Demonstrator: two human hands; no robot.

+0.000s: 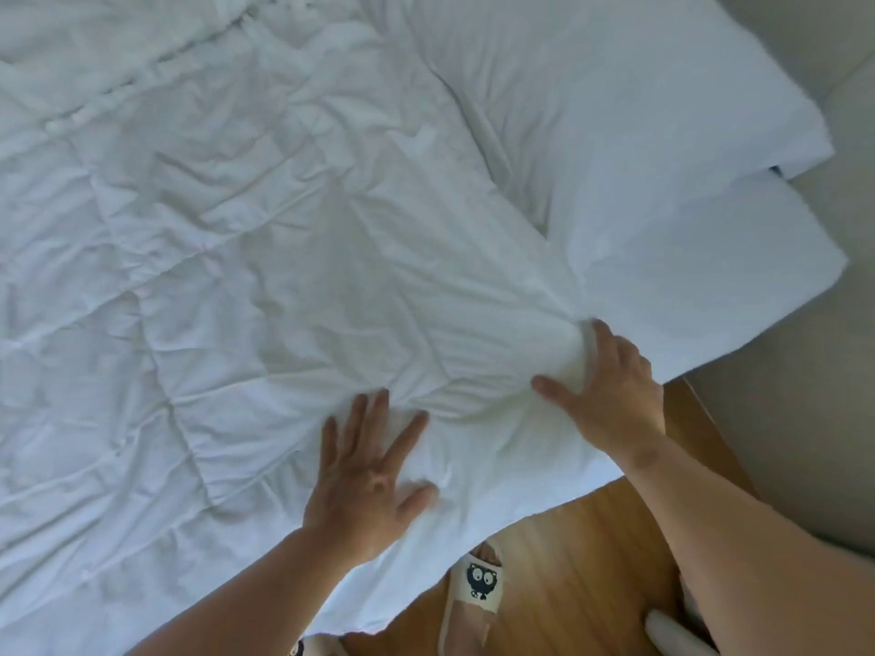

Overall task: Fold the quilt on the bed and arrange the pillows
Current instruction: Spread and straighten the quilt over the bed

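Quilt (284,229) lies over the bed, folded layer at near edge. Left grip (364,485) wide and flat, pressing the quilt; right grip (611,385) holds a quilt bunch touching near pillow (700,286). Risk: right pull drags pillow off bed's edge, or fold skews b/c left pins one spot.

Wooden floor (568,551) at lower right, a pale slipper (480,582) with a dark cartoon print on it; a plain beige-grey wall (805,419) beyond, in soft even light
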